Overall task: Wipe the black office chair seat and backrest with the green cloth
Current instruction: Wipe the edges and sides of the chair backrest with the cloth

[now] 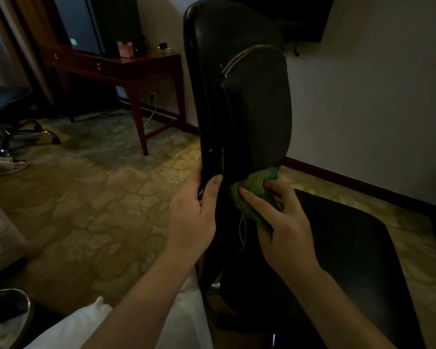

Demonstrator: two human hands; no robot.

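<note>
The black office chair stands close in front of me, its tall backrest [247, 96] seen almost edge-on and its seat [343, 260] spreading to the lower right. My left hand [196, 210] grips the backrest's left edge low down, thumb on the front face. My right hand [285, 225] holds the bunched green cloth [254, 190] pressed against the bottom of the backrest's front padding, just above the seat. A thread hangs from the cloth.
A dark wooden desk [136, 69] with small items stands behind the chair at the left. Another wheeled chair [12, 112] and shoes [5, 165] lie at the far left on the patterned carpet. A white wall with a red baseboard [350, 180] runs along the right.
</note>
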